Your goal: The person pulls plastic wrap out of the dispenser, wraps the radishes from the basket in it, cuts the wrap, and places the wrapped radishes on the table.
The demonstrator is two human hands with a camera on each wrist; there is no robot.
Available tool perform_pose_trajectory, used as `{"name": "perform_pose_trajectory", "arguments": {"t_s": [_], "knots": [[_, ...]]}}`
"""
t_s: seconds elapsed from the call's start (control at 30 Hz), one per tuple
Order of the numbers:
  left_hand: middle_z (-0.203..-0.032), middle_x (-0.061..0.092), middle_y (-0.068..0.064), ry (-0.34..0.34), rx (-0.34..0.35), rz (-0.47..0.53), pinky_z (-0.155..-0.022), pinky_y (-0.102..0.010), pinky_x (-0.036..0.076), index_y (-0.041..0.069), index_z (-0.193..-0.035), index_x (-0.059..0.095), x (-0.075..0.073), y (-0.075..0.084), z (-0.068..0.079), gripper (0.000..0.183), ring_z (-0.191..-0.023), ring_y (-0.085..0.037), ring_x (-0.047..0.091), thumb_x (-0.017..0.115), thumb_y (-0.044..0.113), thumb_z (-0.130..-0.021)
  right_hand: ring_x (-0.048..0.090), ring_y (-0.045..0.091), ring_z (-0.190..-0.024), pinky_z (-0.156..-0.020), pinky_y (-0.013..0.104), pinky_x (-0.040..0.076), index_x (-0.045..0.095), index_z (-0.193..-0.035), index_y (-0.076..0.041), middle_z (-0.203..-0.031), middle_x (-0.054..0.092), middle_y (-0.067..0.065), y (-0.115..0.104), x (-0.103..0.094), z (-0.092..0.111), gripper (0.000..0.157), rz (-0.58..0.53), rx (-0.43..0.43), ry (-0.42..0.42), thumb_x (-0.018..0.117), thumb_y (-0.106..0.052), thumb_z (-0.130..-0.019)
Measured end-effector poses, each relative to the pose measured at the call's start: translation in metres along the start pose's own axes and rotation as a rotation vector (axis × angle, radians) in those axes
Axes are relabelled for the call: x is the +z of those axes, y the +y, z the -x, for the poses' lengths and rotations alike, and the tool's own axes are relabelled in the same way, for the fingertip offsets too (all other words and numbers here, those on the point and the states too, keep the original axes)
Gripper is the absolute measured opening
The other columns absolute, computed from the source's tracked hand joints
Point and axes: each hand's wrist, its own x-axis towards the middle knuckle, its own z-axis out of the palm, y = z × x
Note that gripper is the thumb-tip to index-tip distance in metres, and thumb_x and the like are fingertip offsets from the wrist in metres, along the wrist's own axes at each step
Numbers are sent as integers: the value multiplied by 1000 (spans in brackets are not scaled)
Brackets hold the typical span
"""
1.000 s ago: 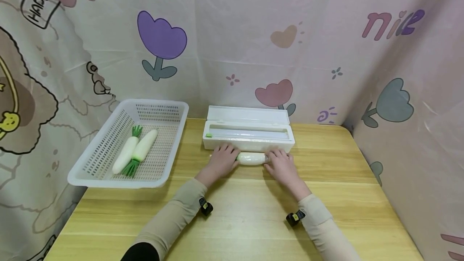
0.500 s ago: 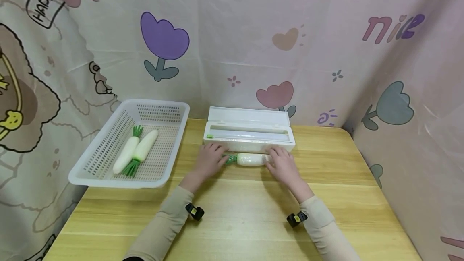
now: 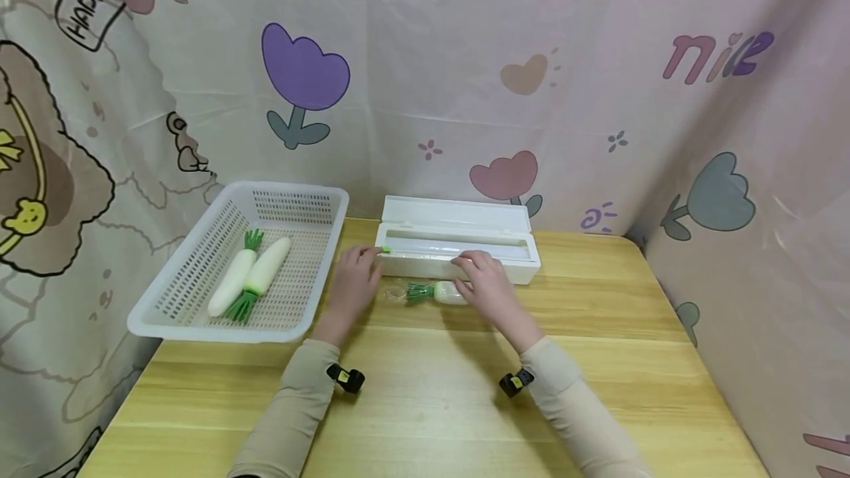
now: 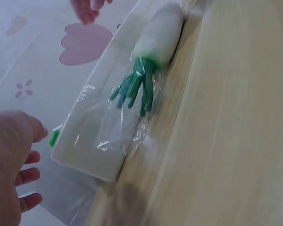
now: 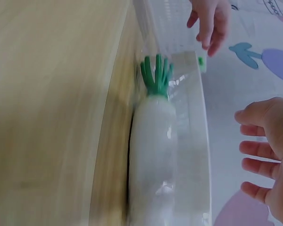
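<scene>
A white radish [image 3: 450,293] with green stalks, wrapped in clear film, lies on the table along the front of a white cling film dispenser [image 3: 458,268]. Loose film sticks out past its stalks. My left hand [image 3: 355,279] is at the dispenser's left end, close to the small green slider [image 4: 54,137], fingers loosely bent and holding nothing. Above the radish's right part hovers my right hand [image 3: 488,282], hiding that end in the head view. Its fingers [image 5: 257,149] are spread and apart from the radish.
To the left stands a white perforated basket [image 3: 212,337] holding two more radishes [image 3: 265,265]. The dispenser's lid [image 3: 458,212] is raised at the back. A printed curtain [image 3: 412,94] hangs behind the wooden table [image 3: 425,404].
My left hand has let go of the radish's stalk end and moved left to the dispenser's end. The right hand has come off the radish's other end, moving left and up. The radish stays put.
</scene>
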Motion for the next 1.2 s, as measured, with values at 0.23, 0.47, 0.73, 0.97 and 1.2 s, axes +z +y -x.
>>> {"name": "perform_pose_trajectory", "arguments": {"t_s": [0.23,0.47,0.73,0.97,1.2], "knots": [[-118,64,-18,-15,-73,9,-96,-51,48,6,-122,64,8,-12,-1,34,-111,-38,59,66,21,-92,58,29,-112,-89,47,49,67,-114,-9,-117,64,10,-19,28,-28,31,-27,-33,-1,73,-21,-87],[-131,59,-19,-122,-255,139,-108,-51,40,6,-131,58,16,-24,-2,44,-125,-38,51,51,37,-100,61,28,-106,-86,45,50,69,-111,-10,-112,67,8,-33,52,-55,28,-44,-91,44,72,-25,-88],[-126,64,-16,-209,-340,252,-106,-54,41,6,-131,59,23,-34,-10,56,-123,-37,54,47,51,-99,62,27,-106,-90,44,51,70,-110,-10,-112,68,8,-40,67,-80,27,-36,-109,0,70,-28,-89],[-126,63,-15,-233,-477,489,-102,-48,47,7,-129,59,26,-36,-17,56,-120,-33,57,53,52,-96,62,25,-107,-87,42,52,73,-103,-15,-111,69,4,-41,77,-87,22,6,-93,-36,68,-33,-91],[-126,62,-15,-267,-581,588,-103,-46,46,8,-128,57,25,-34,-22,56,-119,-30,57,56,52,-94,61,22,-105,-86,41,51,77,-100,-23,-105,69,-2,-36,79,-80,16,63,-112,2,68,-32,-91]]}}
